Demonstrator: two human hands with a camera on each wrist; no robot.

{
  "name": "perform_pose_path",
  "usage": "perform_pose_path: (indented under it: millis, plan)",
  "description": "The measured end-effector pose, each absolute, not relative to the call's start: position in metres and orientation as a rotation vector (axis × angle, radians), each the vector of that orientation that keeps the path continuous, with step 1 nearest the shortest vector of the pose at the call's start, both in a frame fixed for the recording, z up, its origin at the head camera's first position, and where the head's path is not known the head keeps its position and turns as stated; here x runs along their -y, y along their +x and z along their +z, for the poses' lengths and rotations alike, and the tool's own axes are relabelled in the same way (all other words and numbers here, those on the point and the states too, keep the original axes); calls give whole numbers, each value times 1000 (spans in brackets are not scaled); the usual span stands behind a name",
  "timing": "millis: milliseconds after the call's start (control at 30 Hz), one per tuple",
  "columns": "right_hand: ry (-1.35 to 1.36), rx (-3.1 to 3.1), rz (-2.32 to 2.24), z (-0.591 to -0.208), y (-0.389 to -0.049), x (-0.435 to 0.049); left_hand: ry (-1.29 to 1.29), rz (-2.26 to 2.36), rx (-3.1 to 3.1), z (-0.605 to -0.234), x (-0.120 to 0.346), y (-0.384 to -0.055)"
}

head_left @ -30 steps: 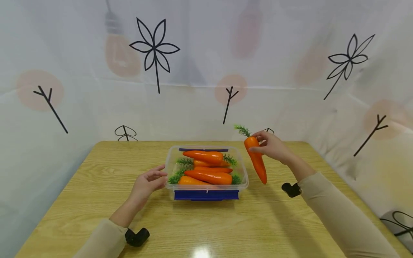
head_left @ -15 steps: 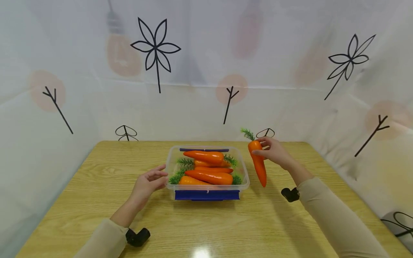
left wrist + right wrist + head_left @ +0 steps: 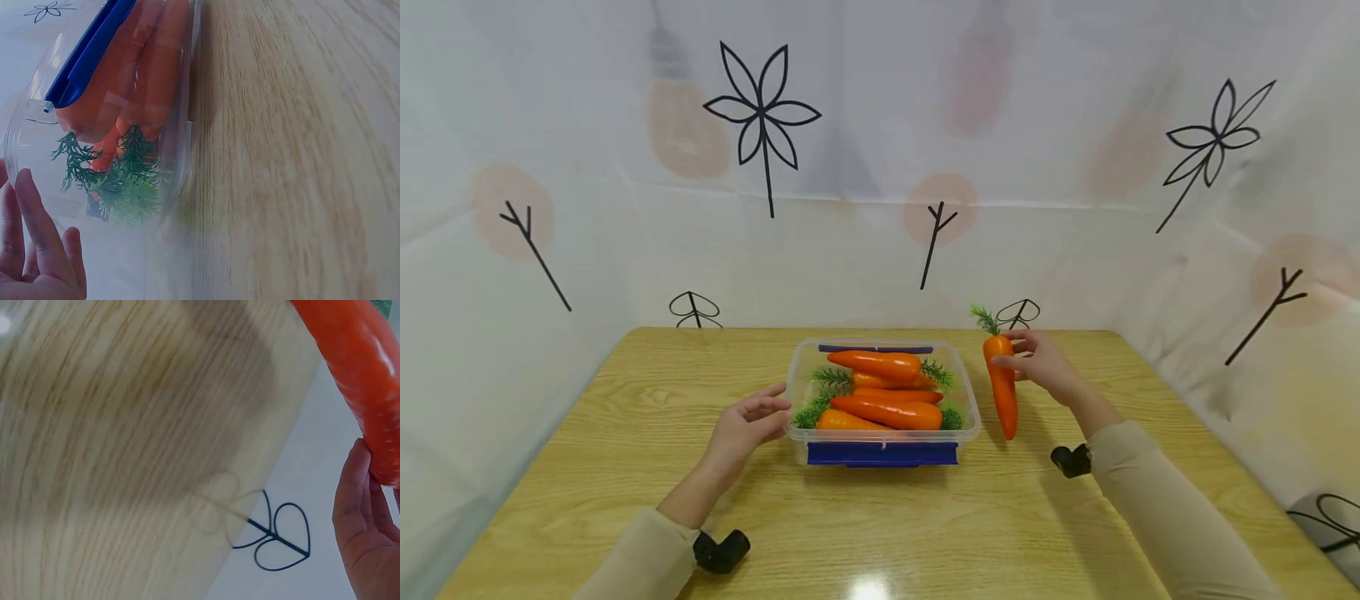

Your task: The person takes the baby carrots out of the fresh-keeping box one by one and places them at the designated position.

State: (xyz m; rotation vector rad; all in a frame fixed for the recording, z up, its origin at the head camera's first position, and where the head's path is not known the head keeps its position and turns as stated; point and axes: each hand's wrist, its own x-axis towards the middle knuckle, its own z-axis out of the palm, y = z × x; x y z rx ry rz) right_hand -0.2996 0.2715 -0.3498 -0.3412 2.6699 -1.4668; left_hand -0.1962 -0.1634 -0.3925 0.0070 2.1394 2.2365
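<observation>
A carrot (image 3: pixel 1002 387) with a green leafy top hangs nearly upright, tip down, just right of the clear plastic box (image 3: pixel 966 433). My right hand (image 3: pixel 1043 365) pinches it near its thick end; the right wrist view shows my fingertips (image 3: pixel 357 453) against its orange side. Inside the box several more carrots (image 3: pixel 887 412) lie crosswise, their green tops pointing both ways. At the box's left side is my left hand (image 3: pixel 741 425), its fingers extended to the wall. From the left wrist, those fingers (image 3: pixel 37 225) show right at the clear corner, near the green tops (image 3: pixel 128 187).
The box has a blue latch (image 3: pixel 882 453) on its front and another at the back. It stands on a wood-grain table (image 3: pixel 685 375). Behind the table hangs a pale cloth (image 3: pixel 865 250) printed with flowers and twigs. Black wrist cameras sit at both sleeves.
My right hand has lowered the carrot and carried it slightly right, and the carrot has swung closer to upright. My left hand and the box stay in place.
</observation>
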Motion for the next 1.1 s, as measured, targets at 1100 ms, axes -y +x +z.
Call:
perform_pose_path:
  millis: [1100]
  plan:
    - [-207, -2465, -1566, -408, -329, -283, -1, 2235, -2153, -397, 161, -196]
